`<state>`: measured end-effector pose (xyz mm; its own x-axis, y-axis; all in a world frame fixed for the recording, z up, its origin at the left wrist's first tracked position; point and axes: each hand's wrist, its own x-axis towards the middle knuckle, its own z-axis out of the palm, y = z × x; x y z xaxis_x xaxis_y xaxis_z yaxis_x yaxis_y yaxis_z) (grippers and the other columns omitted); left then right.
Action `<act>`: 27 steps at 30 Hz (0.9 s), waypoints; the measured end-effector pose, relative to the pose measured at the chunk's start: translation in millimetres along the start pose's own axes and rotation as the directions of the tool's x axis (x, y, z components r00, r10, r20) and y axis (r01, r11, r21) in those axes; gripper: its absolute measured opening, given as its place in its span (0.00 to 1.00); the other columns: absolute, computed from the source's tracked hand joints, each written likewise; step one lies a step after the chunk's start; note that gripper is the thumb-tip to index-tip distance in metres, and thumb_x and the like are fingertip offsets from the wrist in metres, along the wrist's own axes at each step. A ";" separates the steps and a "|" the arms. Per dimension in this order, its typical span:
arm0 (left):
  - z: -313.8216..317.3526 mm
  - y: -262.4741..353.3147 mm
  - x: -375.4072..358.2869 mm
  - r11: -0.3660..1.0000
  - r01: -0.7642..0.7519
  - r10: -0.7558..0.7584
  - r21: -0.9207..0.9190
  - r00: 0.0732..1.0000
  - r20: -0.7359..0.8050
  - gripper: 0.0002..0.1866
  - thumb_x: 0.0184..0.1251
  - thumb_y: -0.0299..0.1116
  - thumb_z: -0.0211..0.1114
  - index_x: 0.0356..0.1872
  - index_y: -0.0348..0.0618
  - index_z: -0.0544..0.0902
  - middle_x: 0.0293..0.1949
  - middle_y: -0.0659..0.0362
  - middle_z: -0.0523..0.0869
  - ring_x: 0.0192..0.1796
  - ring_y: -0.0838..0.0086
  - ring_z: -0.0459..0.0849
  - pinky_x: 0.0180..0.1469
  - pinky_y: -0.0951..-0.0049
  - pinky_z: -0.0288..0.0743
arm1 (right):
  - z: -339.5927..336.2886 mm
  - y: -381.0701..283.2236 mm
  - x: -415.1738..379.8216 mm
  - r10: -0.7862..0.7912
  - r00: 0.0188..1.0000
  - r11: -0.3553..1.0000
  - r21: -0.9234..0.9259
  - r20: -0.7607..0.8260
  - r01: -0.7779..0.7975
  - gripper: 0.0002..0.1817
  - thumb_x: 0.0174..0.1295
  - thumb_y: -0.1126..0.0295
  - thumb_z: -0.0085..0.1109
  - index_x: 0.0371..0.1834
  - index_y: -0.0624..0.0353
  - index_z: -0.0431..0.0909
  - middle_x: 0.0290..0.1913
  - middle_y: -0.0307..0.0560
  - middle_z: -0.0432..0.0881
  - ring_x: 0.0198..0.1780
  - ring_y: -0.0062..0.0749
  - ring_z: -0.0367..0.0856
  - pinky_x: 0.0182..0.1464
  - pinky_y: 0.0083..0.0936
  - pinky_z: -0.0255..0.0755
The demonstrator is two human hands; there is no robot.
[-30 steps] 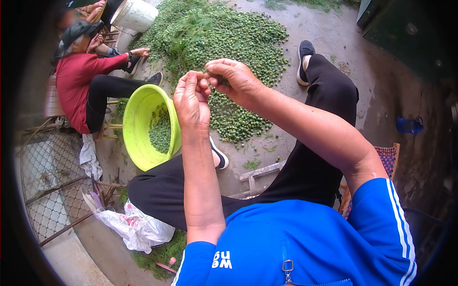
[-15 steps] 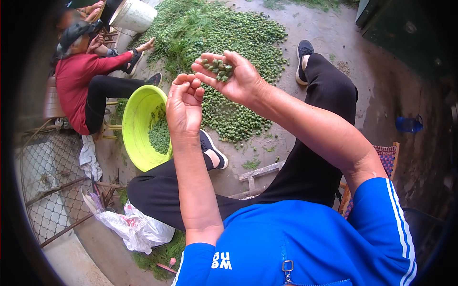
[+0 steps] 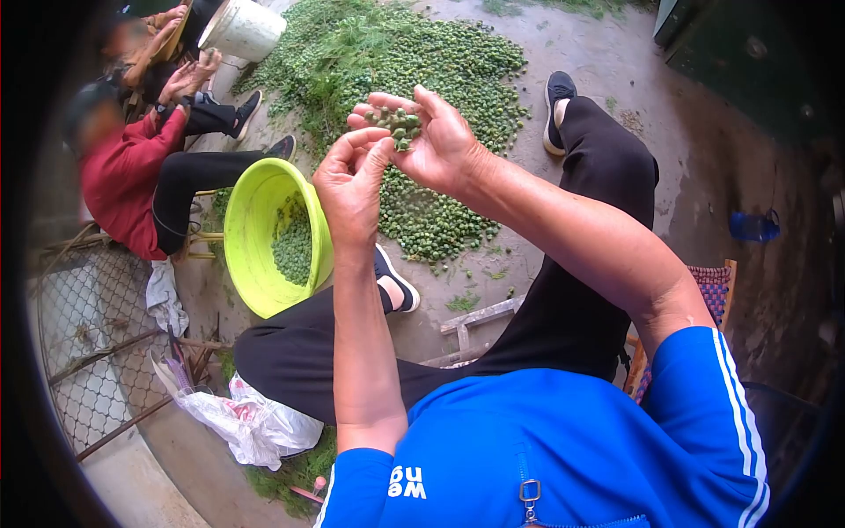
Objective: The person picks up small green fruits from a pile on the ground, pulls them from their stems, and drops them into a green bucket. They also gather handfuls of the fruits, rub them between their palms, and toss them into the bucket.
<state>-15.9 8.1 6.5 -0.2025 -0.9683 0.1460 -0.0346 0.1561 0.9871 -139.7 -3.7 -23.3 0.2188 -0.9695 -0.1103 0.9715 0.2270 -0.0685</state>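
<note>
Several small round green fruits lie in the cupped palm of my right hand, its fingers slightly curled around them. Right beside them is my left hand, thumb and forefinger pinched together at the edge of the right palm. Whatever is between those fingertips is too small to make out. Below both hands a large pile of the same green fruits spreads over the floor. To the left, a yellow-green basin stands tilted, with more green fruits inside it.
At upper left a person in a red top sits with hands raised; another person sits behind. A white bucket lies tipped near them. A white plastic bag, a wire-mesh panel and a blue container are around me.
My left hand has turned and closed from loosely curled fingers into a pinch beside the right palm. The person in red has leaned back and drawn both hands up together.
</note>
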 end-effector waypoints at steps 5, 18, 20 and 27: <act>8.1 15.7 -11.6 0.934 -0.063 0.056 0.352 0.998 0.030 0.09 0.57 0.22 0.68 0.39 0.40 0.84 0.24 0.73 0.72 0.24 0.91 0.61 0.26 0.86 0.54 | 3.8 -0.1 0.3 -0.004 1.000 0.999 0.043 -0.009 0.004 0.32 0.73 0.50 0.23 0.59 0.72 0.62 0.57 0.66 0.70 0.61 0.51 0.70 0.66 0.45 0.63; 0.5 -9.9 -5.1 0.902 -0.178 0.269 0.394 0.945 -0.189 0.03 0.58 0.22 0.65 0.33 0.40 0.82 0.18 0.75 0.60 0.22 0.90 0.56 0.23 0.83 0.49 | -2.2 5.6 -1.5 0.009 0.993 0.979 -0.199 -0.118 -0.032 0.18 0.69 0.59 0.45 0.46 0.66 0.74 0.46 0.53 0.77 0.51 0.37 0.75 0.56 0.36 0.71; -4.6 -11.7 -3.3 0.914 -0.169 0.254 0.370 0.947 -0.197 0.03 0.58 0.22 0.65 0.32 0.40 0.82 0.18 0.75 0.60 0.22 0.90 0.56 0.23 0.84 0.50 | -4.9 5.0 -3.3 0.034 0.996 0.933 -0.355 -0.089 -0.063 0.07 0.60 0.65 0.62 0.38 0.54 0.79 0.39 0.36 0.80 0.43 0.20 0.76 0.43 0.25 0.72; -2.5 -9.6 -0.8 0.962 -0.156 0.212 0.223 0.943 -0.256 0.03 0.60 0.23 0.64 0.33 0.36 0.81 0.19 0.74 0.68 0.22 0.92 0.61 0.24 0.87 0.55 | -2.2 7.3 -6.2 0.034 0.999 0.895 -0.446 0.026 -0.018 0.08 0.60 0.64 0.64 0.40 0.52 0.79 0.38 0.32 0.80 0.41 0.18 0.76 0.41 0.21 0.68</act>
<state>-12.9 6.9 -3.0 0.0523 -0.9301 0.3636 -0.2197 0.3445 0.9127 -134.2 4.2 -25.3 0.2536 -0.9634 -0.0865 0.8246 0.2620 -0.5013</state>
